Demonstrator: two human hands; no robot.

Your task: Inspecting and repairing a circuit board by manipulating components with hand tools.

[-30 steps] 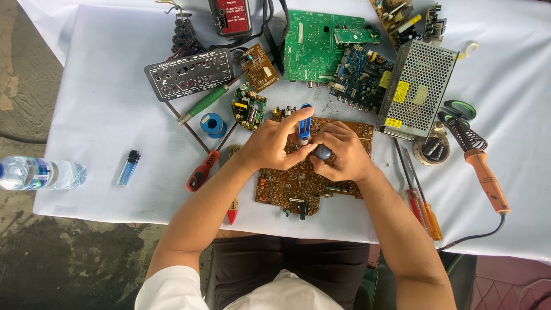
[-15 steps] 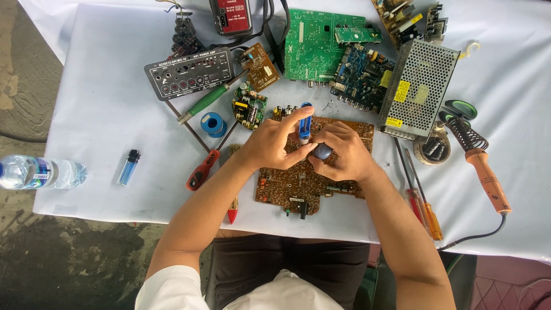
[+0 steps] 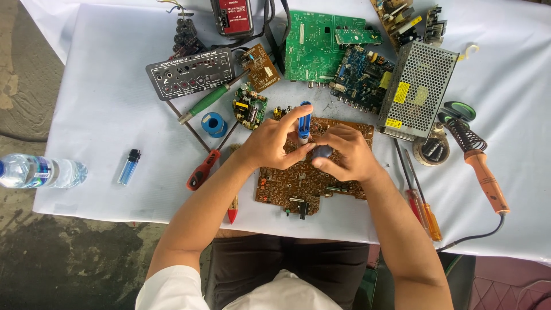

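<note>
Left hand (image 3: 270, 143) and right hand (image 3: 344, 154) both grip one blue tool (image 3: 304, 123) over one brown board (image 3: 310, 181)

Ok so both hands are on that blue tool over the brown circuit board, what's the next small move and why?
Probably press the tip straight down onto the board. The left hand pinches the blue tool upright, the right hand cups its lower end, and both sit right over the brown circuit board, so it looks aligned already.

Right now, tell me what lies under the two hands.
Under the left hand and right hand lies a brown circuit board on the white tablecloth. The board's middle part is covered by them.
</note>
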